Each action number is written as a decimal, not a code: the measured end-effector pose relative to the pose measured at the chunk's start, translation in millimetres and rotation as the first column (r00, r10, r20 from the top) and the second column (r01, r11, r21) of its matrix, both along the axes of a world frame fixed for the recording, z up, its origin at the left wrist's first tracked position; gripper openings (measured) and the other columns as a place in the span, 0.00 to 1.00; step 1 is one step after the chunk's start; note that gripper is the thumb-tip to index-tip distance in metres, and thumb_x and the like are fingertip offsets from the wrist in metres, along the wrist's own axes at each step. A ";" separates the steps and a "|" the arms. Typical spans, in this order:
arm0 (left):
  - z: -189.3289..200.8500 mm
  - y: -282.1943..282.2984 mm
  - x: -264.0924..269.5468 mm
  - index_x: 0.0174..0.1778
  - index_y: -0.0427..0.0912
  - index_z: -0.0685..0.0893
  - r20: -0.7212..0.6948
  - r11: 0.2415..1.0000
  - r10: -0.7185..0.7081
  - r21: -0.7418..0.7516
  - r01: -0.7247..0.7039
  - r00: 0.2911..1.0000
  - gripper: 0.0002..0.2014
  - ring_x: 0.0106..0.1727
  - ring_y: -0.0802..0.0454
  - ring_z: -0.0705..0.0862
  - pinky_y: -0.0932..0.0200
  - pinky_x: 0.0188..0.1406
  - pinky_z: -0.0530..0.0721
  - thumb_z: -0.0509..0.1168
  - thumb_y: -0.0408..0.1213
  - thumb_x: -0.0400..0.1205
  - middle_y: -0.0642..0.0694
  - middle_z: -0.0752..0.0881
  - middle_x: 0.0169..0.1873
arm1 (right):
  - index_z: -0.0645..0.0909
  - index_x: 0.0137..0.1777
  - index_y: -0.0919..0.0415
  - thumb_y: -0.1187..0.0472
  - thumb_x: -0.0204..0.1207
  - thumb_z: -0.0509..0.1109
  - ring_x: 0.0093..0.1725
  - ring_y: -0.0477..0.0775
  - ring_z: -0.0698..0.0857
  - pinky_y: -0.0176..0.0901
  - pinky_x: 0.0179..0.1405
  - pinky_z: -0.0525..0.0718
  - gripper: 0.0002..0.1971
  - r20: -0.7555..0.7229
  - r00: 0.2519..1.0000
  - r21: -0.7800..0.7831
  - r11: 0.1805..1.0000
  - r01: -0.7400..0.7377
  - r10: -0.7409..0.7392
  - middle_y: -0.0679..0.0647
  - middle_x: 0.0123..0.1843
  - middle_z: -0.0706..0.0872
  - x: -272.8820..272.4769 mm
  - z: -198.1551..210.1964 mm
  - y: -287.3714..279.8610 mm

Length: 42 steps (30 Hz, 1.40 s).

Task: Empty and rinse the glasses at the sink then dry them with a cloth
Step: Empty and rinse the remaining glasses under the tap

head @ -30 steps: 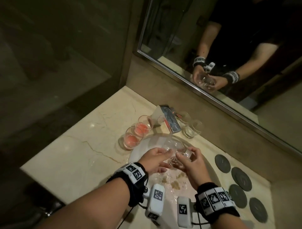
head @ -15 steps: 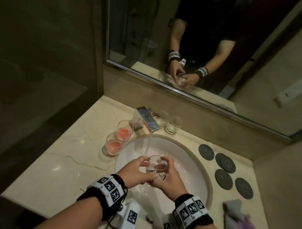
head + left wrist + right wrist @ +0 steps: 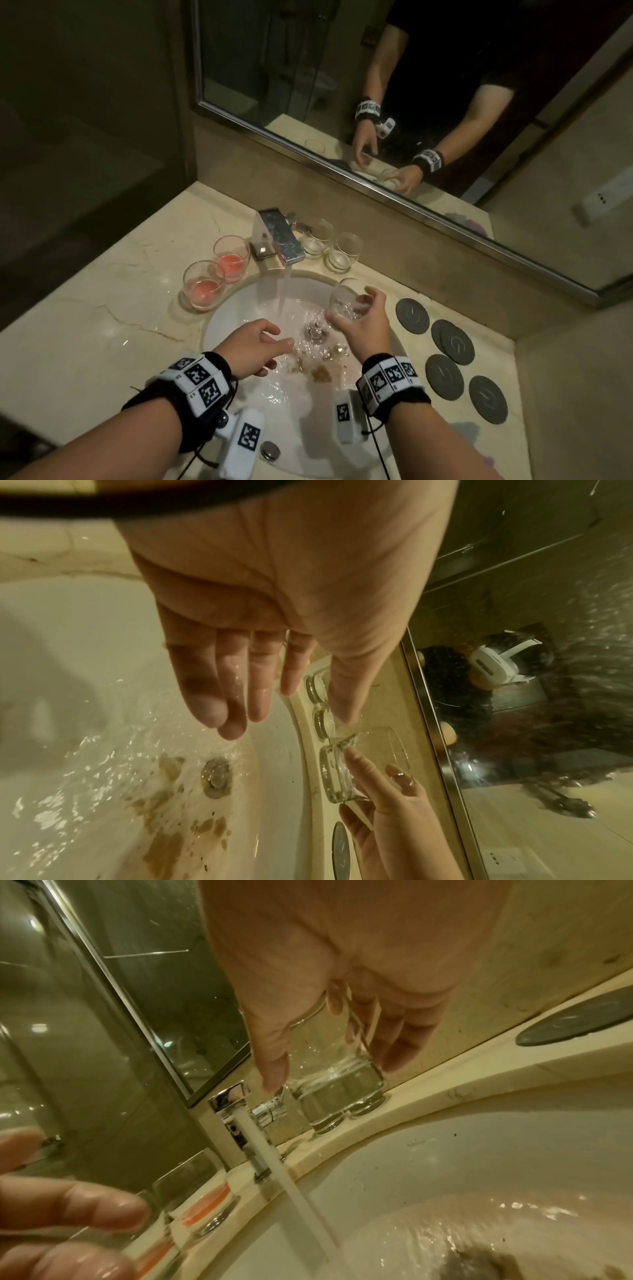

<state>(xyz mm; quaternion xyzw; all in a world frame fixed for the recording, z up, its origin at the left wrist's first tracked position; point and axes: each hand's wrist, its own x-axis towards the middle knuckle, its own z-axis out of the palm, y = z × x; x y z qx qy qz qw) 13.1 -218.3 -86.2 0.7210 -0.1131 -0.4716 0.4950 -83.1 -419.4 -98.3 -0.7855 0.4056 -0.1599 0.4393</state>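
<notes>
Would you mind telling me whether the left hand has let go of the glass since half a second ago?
Yes. The left hand has come off the glass and sits left of the drain, while the right hand holds the glass alone, right of the drain.

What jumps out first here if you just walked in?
Water streams from the chrome tap into the white sink, where brown dregs lie near the drain. The right hand holds a clear glass over the basin's right edge, and two glasses of pink drink stand left of the tap.
</notes>
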 end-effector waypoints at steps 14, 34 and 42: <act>-8.5 -6.0 -1.6 0.63 0.43 0.77 0.021 0.991 0.091 0.095 -0.092 0.996 0.18 0.41 0.49 0.88 0.57 0.41 0.87 0.69 0.47 0.82 0.44 0.85 0.53 | 0.64 0.74 0.59 0.52 0.61 0.85 0.63 0.56 0.81 0.47 0.62 0.80 0.45 -0.086 0.989 -0.076 0.990 0.115 -0.121 0.53 0.66 0.79 39.2 -19.0 -79.3; -31.9 20.0 11.2 0.63 0.39 0.76 -0.003 0.922 0.317 0.238 -0.307 0.949 0.20 0.37 0.47 0.85 0.54 0.37 0.85 0.73 0.43 0.80 0.39 0.85 0.49 | 0.60 0.78 0.63 0.55 0.61 0.86 0.71 0.64 0.78 0.56 0.70 0.78 0.49 -0.069 0.961 -0.056 0.963 0.263 -0.267 0.63 0.73 0.76 72.7 -48.6 -123.6; -21.8 44.6 54.5 0.81 0.38 0.56 0.272 0.756 0.473 0.363 -0.545 0.838 0.51 0.62 0.39 0.82 0.52 0.55 0.81 0.80 0.49 0.70 0.35 0.78 0.67 | 0.58 0.80 0.61 0.59 0.61 0.85 0.74 0.64 0.74 0.56 0.74 0.73 0.51 -0.031 0.948 0.033 0.947 0.319 -0.318 0.64 0.77 0.72 51.3 -45.6 -98.6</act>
